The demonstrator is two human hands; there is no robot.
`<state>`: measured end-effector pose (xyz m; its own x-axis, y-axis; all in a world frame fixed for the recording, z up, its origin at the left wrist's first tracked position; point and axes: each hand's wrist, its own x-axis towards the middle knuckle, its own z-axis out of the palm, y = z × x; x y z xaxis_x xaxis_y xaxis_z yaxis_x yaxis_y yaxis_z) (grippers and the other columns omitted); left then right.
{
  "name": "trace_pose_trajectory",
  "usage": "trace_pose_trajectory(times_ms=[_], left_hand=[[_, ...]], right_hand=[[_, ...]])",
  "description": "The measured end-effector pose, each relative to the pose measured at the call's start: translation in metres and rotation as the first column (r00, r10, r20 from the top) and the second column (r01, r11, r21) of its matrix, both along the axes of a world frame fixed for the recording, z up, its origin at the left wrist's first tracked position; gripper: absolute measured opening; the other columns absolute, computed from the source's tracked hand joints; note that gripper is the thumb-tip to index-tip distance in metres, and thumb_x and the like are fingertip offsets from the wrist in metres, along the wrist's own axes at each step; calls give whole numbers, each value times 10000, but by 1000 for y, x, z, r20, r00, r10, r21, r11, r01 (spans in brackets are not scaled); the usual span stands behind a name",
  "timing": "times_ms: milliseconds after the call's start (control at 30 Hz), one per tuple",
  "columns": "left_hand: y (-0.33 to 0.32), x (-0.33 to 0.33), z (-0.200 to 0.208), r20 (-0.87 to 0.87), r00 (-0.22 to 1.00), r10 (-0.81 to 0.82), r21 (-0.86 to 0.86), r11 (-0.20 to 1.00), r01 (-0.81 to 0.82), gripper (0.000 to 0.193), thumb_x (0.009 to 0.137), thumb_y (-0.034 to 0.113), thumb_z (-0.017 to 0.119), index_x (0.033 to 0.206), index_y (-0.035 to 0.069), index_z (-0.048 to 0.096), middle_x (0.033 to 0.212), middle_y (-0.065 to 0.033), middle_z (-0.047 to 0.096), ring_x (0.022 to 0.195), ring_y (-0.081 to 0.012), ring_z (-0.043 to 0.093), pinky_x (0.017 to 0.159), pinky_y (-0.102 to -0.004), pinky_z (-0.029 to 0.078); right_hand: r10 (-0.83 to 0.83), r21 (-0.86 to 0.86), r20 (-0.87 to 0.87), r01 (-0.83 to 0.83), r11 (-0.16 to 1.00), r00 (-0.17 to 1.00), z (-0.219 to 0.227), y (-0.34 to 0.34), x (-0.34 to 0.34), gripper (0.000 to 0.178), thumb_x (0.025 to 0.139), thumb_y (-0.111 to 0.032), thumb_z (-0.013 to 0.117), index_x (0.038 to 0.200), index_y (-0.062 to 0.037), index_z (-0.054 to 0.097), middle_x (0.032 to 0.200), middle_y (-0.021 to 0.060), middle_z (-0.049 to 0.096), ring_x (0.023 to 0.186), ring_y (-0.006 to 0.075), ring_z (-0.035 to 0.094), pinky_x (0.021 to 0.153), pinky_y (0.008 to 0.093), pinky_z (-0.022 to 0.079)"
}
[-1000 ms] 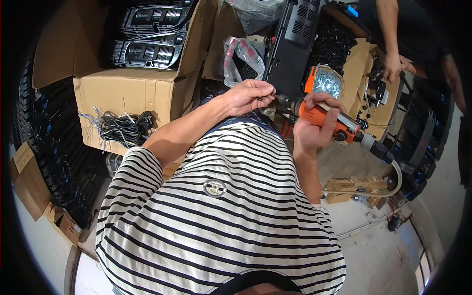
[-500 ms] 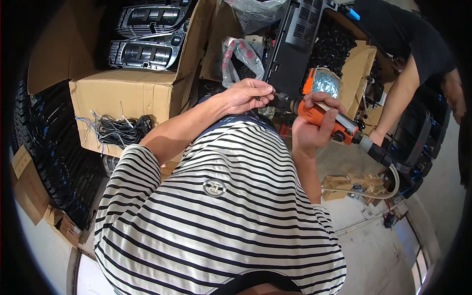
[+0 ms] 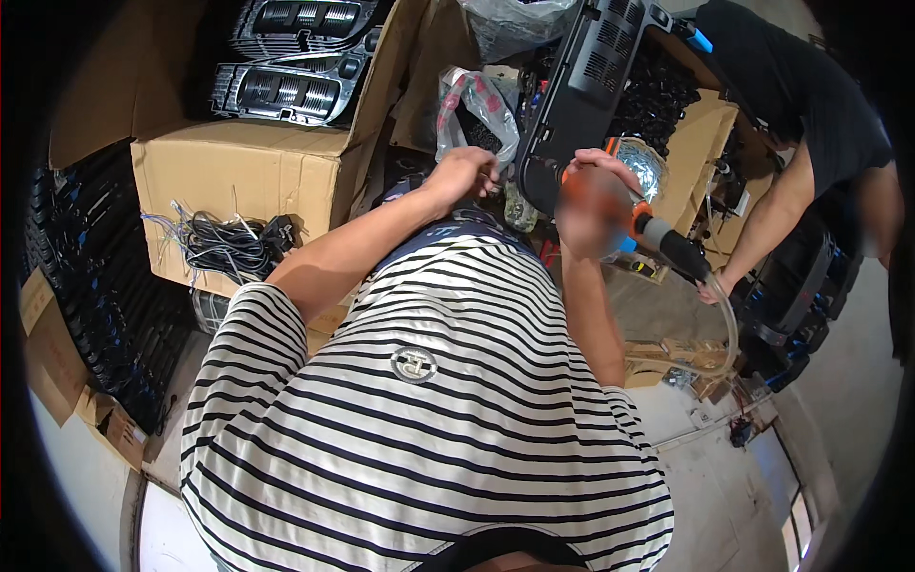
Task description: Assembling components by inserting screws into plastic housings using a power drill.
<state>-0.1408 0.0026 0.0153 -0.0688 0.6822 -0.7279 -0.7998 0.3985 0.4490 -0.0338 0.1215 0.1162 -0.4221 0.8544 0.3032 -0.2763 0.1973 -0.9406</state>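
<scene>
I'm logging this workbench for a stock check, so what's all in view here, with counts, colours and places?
Black panel: one, upright ahead of the hands.
Power screwdriver: one, orange and black, in the right hand, clear hose trailing down.
Cardboard box: one large, brown, left.
Grilles: at least two, black and silver, in that box.
Cables: one bundle, dark, against the box front.
Plastic bag: one, clear, behind the left hand.
Co-worker's arm: one, right.
Left hand: closed, contents hidden.
Right hand: blurred, gripping the screwdriver.
</scene>
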Motion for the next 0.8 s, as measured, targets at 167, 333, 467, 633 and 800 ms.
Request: trace_pose_trajectory(times_ms=[167, 333, 467, 633, 800], left_hand=[[-20, -9, 3, 76, 984, 162, -101, 983, -154, 252, 980, 181, 491, 1069, -32, 594, 815, -83, 632, 659, -118, 564, 567, -241, 456], [-32, -15, -6, -24, 1000, -2, -19, 1000, 1, 233, 960, 99, 480, 1101, -65, 568, 897, -126, 637, 722, -160, 608, 654, -275, 515], [-31, -15, -10, -258, 948, -186, -127, 979, 157, 225, 961, 62, 475, 1119, -73, 560, 979, -144, 635, 765, -175, 630, 710, -284, 547], [-35, -20, -4, 131, 988, 84, -97, 993, -71, 244, 971, 133, 531, 1123, -51, 584, 949, -87, 649, 814, -140, 632, 735, -275, 549], [-35, -25, 7, 251, 967, 52, 71, 995, -72, 271, 965, 143, 549, 1145, -56, 583, 936, -90, 657, 833, -143, 637, 758, -275, 542]], right_hand=[[54, 66, 104, -61, 996, 993, -12, -2, -5, 148, 873, -57, 615, 979, 24, 551, 905, 190, 644, 708, 188, 594, 682, 316, 520], [103, 124, 127, -118, 985, 987, -20, 0, -6, 152, 871, -69, 621, 973, 17, 547, 889, 173, 641, 708, 179, 593, 666, 306, 518], [151, 15, 41, -152, 988, 988, -23, -3, -5, 166, 870, -91, 640, 963, 6, 542, 874, 158, 634, 717, 171, 593, 663, 300, 515], [180, 99, 71, -186, 977, 981, -30, 0, -8, 153, 882, -83, 632, 969, -4, 535, 886, 159, 630, 737, 172, 595, 674, 302, 514], [164, 43, 74, -168, 985, 984, -30, -1, -9, 148, 888, -61, 621, 989, -4, 528, 910, 165, 629, 739, 174, 595, 698, 312, 514]])
